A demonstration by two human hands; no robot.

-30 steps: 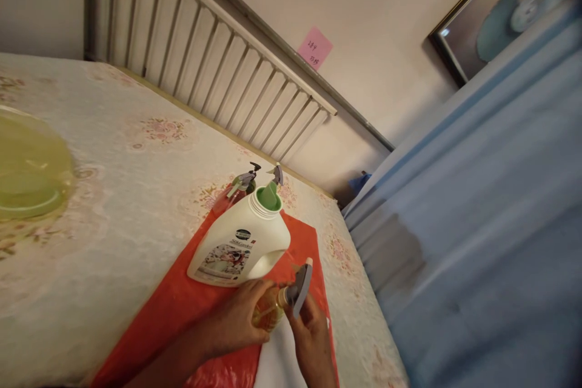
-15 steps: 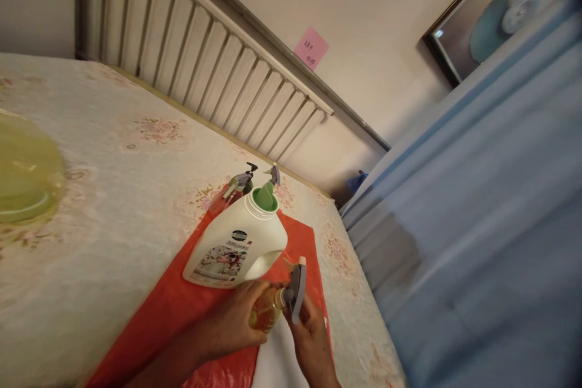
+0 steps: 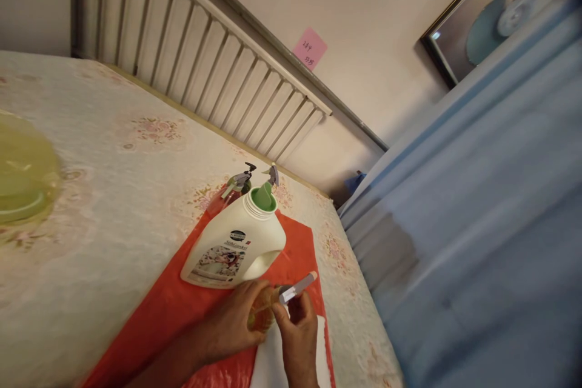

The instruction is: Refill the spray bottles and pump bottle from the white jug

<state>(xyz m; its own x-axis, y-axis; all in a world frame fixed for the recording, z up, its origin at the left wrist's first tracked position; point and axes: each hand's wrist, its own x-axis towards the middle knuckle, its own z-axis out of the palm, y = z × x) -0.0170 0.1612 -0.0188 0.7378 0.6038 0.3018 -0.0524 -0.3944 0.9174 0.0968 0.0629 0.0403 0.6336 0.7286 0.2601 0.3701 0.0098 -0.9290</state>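
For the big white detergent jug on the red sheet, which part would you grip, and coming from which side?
Grip the white jug by the built-in handle loop on its near lower side, probably coming in from the person's side with the right hand. It stands upright with an uncapped green spout, so it should stay level. The left hand holds the small spray bottle beside that handle, so approach is tight.

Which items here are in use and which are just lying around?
In use: small spray bottle gripped by left hand; its trigger head held by right hand.

Lying about: white jug, two spray bottles behind, green basin, red sheet.
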